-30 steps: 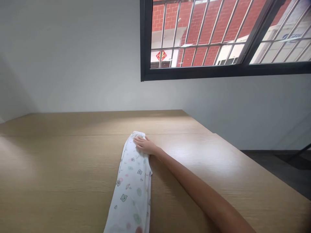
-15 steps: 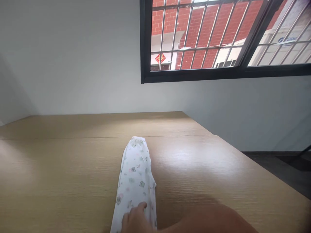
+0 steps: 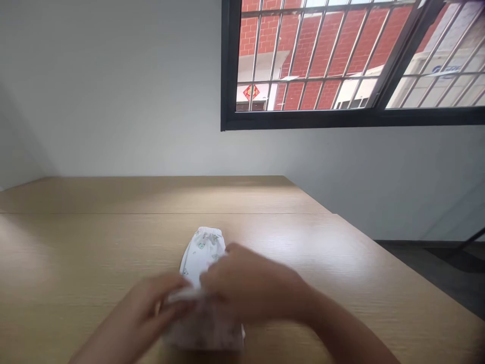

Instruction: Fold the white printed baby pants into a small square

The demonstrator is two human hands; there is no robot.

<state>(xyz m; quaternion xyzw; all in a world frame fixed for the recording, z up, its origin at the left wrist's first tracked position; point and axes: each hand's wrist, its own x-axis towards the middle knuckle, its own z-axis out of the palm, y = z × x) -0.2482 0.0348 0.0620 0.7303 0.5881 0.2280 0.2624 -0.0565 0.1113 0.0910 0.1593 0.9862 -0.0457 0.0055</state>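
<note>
1. Printed white garment (image 3: 202, 247) lying flat on the wooden worktop (image 3: 76, 253), far end pointing toward the window (image 3: 341, 60), near end folded over under the hands.
2. Left hand (image 3: 151, 303) at the garment's near left edge, fingers curled onto a fold of cloth; blurred by motion, so cannot tell how firmly pinched.
3. Right hand (image 3: 250, 283) spread palm-down over the garment's middle, fingers mostly flat and pressing rather than closed around anything.
4. Likely soft, thin and very light; limp, with no stiffness of its own, so apt to sag or unfold wherever unsupported.
5. Smooth worktop beneath the garment, so probably prone to sliding when pushed sideways.
6. Best taken by pinching at the cuff end or along the folded edge, with the other palm holding the layers flat.
</note>
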